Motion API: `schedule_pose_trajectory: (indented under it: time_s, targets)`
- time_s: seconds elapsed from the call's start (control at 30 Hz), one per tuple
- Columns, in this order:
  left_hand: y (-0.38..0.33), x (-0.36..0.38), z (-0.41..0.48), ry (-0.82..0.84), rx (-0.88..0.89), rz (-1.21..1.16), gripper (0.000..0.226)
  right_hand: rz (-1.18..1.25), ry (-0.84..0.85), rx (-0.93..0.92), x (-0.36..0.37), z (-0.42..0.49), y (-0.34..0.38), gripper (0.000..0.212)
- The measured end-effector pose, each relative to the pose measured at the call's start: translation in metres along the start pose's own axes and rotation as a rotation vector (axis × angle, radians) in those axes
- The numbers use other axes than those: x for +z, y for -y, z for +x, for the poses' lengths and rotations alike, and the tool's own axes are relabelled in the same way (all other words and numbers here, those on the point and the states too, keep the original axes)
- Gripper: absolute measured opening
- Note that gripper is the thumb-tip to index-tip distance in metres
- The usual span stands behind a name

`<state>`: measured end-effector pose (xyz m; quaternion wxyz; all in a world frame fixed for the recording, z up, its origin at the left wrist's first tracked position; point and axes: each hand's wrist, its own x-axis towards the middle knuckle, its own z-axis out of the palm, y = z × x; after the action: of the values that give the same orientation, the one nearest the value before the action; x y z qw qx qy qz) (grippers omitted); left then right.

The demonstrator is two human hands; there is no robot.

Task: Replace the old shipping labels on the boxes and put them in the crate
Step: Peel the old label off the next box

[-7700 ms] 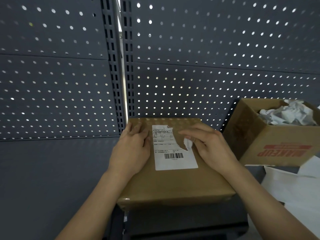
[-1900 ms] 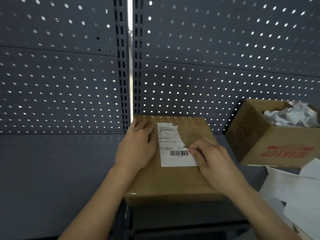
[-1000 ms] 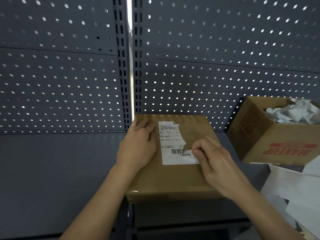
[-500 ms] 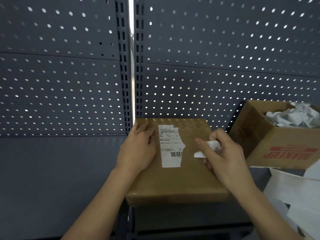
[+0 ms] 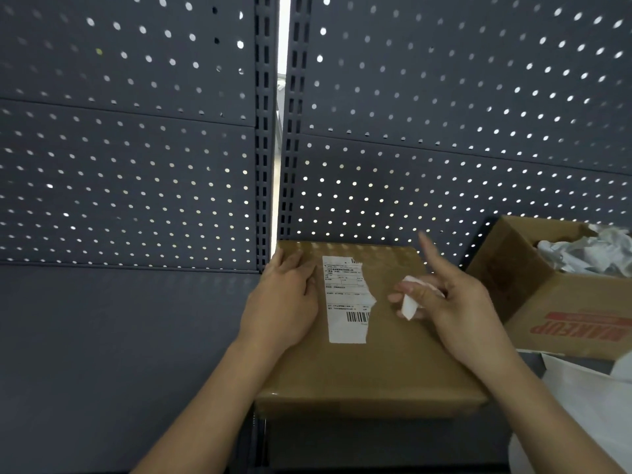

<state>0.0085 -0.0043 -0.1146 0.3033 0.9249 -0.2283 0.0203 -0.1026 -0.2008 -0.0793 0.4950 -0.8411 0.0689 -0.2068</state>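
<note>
A flat brown cardboard box (image 5: pixel 369 367) lies on the dark shelf in front of me. On its top sits a white shipping label (image 5: pixel 345 299) with a barcode; its right side is torn off along a ragged edge. My left hand (image 5: pixel 284 306) lies flat on the box's left part, just left of the label. My right hand (image 5: pixel 455 299) hovers above the box's right part with a small torn label scrap (image 5: pixel 408 304) pinched between thumb and fingers, the index finger pointing up.
An open cardboard box (image 5: pixel 561 302) with red lettering stands at the right, filled with crumpled white paper (image 5: pixel 588 251). White sheets (image 5: pixel 588 398) lie at the lower right. Grey perforated panels (image 5: pixel 136 165) form the back wall, with a slotted upright (image 5: pixel 263 131) between them.
My right hand tore a strip off the label's right side and has lifted away to the right with the scrap. The left hand has stayed pressed on the box.
</note>
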Motion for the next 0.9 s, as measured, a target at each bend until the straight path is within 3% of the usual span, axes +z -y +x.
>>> schedule_pose_trajectory:
  time_s: [0.07,0.13,0.33,0.43,0.63,0.9]
  targets:
    - [0.0,0.0,0.0,0.007,-0.002,0.0,0.044,0.039,-0.04,0.049,-0.001,0.007,-0.007,0.033]
    - [0.0,0.0,0.0,0.009,-0.005,-0.001,0.044,-0.08,-0.065,0.037,-0.002,0.014,-0.012,0.023]
    - [-0.002,-0.001,-0.001,0.013,-0.013,-0.006,0.044,-0.181,0.029,0.16,0.003,0.046,-0.01,0.022]
    - [-0.001,-0.001,0.0,0.016,-0.02,-0.012,0.043,-0.369,0.131,0.024,0.011,0.058,-0.009,0.006]
    - [-0.001,-0.002,0.0,0.015,-0.024,-0.017,0.043,-0.811,0.167,-0.114,0.032,0.073,-0.02,0.015]
    - [0.001,0.0,0.001,0.009,-0.024,-0.017,0.044,-1.057,0.163,-0.302,0.041,0.077,-0.024,0.021]
